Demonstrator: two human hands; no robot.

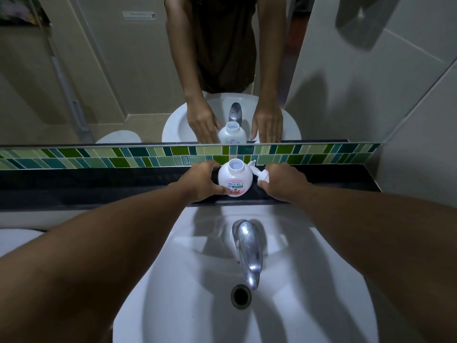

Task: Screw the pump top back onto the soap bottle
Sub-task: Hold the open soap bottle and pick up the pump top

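Observation:
A round white soap bottle (235, 178) with a pink and green label stands upright on the black ledge (99, 184) behind the sink. Its wide neck is uncovered. My left hand (201, 180) wraps the bottle's left side, thumb on the label. The white pump top (260, 173) lies on the ledge just right of the bottle, its nozzle pointing toward the tiles. My right hand (282, 180) rests against the pump top, fingers curled beside it; whether they grip it I cannot tell.
A white sink (173, 280) lies below the ledge, with a chrome tap (247, 248) and a drain (241, 296). A green mosaic tile strip (123, 157) and a mirror (111, 70) rise behind the ledge. A white wall (395, 95) stands at the right.

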